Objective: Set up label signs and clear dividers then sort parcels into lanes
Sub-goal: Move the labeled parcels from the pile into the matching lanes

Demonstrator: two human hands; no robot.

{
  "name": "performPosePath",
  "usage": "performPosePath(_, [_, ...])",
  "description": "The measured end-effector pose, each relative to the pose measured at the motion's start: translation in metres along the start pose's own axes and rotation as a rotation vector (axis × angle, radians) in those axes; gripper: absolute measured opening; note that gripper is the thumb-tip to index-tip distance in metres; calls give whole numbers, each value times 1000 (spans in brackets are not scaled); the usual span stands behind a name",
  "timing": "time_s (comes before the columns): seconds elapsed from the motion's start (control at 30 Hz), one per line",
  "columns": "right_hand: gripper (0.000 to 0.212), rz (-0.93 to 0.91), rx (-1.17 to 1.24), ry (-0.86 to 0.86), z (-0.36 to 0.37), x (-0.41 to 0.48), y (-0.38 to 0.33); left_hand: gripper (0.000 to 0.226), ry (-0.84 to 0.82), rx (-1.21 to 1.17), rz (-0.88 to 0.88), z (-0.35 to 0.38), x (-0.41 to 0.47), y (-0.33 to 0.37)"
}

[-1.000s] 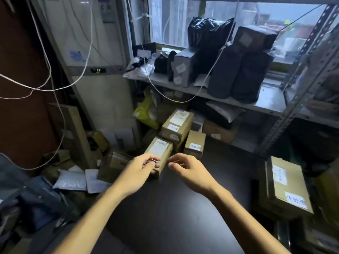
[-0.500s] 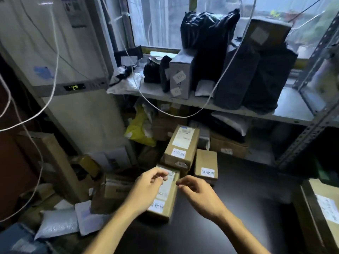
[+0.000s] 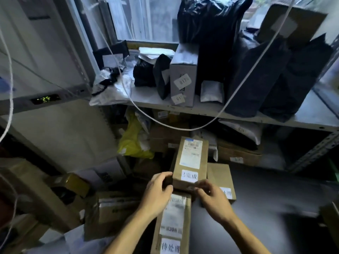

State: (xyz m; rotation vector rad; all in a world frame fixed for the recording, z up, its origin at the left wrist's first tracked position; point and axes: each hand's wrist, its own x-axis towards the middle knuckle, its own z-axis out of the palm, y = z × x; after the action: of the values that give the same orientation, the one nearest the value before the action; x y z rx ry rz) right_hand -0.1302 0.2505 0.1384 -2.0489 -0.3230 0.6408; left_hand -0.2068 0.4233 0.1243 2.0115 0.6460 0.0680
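The metal shelf (image 3: pixel 211 110) fills the back of what I see, under the window. On it stand tall black bags (image 3: pixel 211 33) and a grey box (image 3: pixel 183 70). A white cable (image 3: pixel 165 123) sags in a loop in front of its edge. To my left is a big white unit (image 3: pixel 55 134) with a small green display (image 3: pixel 45 99) that reads 25. Below the shelf more cartons are packed in, with a yellow bag (image 3: pixel 132 143) beside them.

The dark table (image 3: pixel 266 208) runs from me toward the shelf, and three brown parcels lie on it close together. The near parcel (image 3: pixel 172 222) points away from me between my forearms, with a white sign (image 3: pixel 170 246) at its near end. The tall parcel (image 3: pixel 190 156) lies just beyond it, their ends meeting under my hands, and a white label (image 3: pixel 189 176) is near its front edge. The right parcel (image 3: pixel 220 176) is just beside that one, with its own white tag (image 3: pixel 226 193) partly behind my right hand.

My left hand (image 3: pixel 157 195) grips the tall parcel's near left corner — thumb on top, fingers curled round the edge. My right hand (image 3: pixel 212 200) is at the near right corner with curled fingers. It is blurred — I cannot tell whether it holds the box.
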Motion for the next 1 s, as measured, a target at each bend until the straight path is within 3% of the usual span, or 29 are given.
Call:
performPosePath(0.13, [29,26,3,149,13,26,-2,50,-51,40,-42,-6,36,-11])
performPosePath(0.27, [59,46,-73,164,25,47,-4,61,-123,-4,-106,0,61,-22])
performPosePath(0.53, [64,71,-309,279,32,66,5,54,-254,-51,-123,23,79,-39])
performPosePath(0.67, [62,90,-229,190,31,67,6,65,-281,-110,-171,27,86,-42])
performPosePath(0.83, [75,28,-249,104,26,57,8,65,-247,-169,-211,24,83,-39])
performPosePath(1.0, [62,-50,-105,166,13,48,4,63,-254,-198,-221,13,78,-22])
